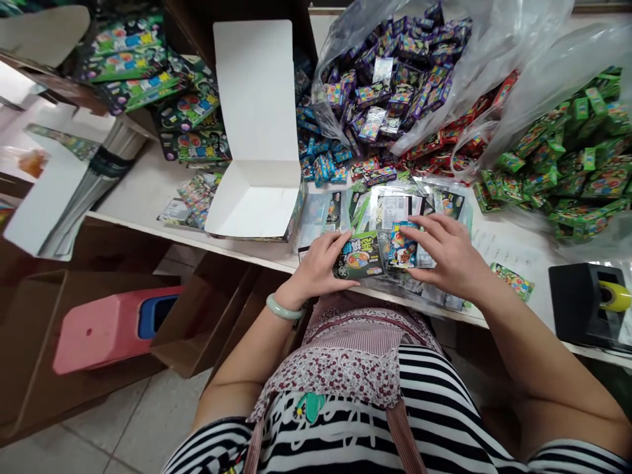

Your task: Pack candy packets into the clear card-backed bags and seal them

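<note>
My left hand (326,263) holds a dark green printed packet (359,255) by its left side, thumb along the lower edge. Just to the right, my right hand (442,253) grips a small blue printed box (402,245) between the thumb below and the fingers above. Both items are over a spread of clear plastic sleeves and printed cards (392,210) near the table's front edge. An open white carton (259,191) with its lid raised stands to the left of my hands.
Behind lie piles of purple boxes (402,72), blue boxes (323,164), red boxes (459,128) and green boxes (587,145), some in clear bags. A black tape dispenser (575,303) is at right. Larger green printed cartons (190,108) are stacked at left; a pink stool (99,329) is below.
</note>
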A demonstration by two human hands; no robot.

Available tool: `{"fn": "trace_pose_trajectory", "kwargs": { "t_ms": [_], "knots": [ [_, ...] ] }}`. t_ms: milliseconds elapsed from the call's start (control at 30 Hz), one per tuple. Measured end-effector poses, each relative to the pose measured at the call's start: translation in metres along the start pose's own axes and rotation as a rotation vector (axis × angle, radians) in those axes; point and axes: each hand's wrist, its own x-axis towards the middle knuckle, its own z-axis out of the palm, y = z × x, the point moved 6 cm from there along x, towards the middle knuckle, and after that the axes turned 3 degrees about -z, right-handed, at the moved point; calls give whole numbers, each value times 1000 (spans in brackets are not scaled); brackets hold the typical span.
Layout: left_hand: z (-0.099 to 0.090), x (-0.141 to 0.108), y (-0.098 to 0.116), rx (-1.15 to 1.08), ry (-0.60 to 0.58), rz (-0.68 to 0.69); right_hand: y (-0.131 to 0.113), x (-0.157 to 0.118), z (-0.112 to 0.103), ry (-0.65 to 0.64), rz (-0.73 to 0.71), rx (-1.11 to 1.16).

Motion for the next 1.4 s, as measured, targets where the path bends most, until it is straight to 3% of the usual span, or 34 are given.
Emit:
{"fn": "trace_pose_trajectory", "kwargs": {
  "t_ms": [100, 200, 367, 500, 633, 767, 867, 933, 1033, 1133, 1233, 1400],
  "knots": [
    [1, 0, 6, 1, 7, 63, -13, -2, 4, -145, -79, 12],
    [4, -2, 13, -3, 5, 119, -18, -2, 10, -188, -148, 78],
    [4, -3, 23, -1, 85, 55, -22, 0, 16, -87, -129, 326],
    [2, 2, 31, -82, 211, -121, -16, -4, 19, 82, 109, 471],
    [19, 9, 40, -490, 232, -269, -4, -8, 22, 147, 317, 760],
    [43, 4, 49, -985, 223, -321, 4, -3, 8, 215, 259, 645],
    [50, -7, 50, -1102, 232, -312, -1, -2, 18, 170, 200, 609],
    [50, -15, 45, -1121, 251, -322, -3, -7, 32, 246, 252, 729],
    [47, -23, 36, -1126, 250, -326, -4, -20, 57, 489, 409, 948],
    [43, -23, 35, -1130, 206, -287, -8, -28, 71, 614, 483, 991],
    [35, -18, 37, -1108, 219, -254, -16, -25, 62, 572, 413, 874],
    [9, -4, 38, -1069, 486, -284, -23, -13, 38, 439, 241, 746]
  ]
}}
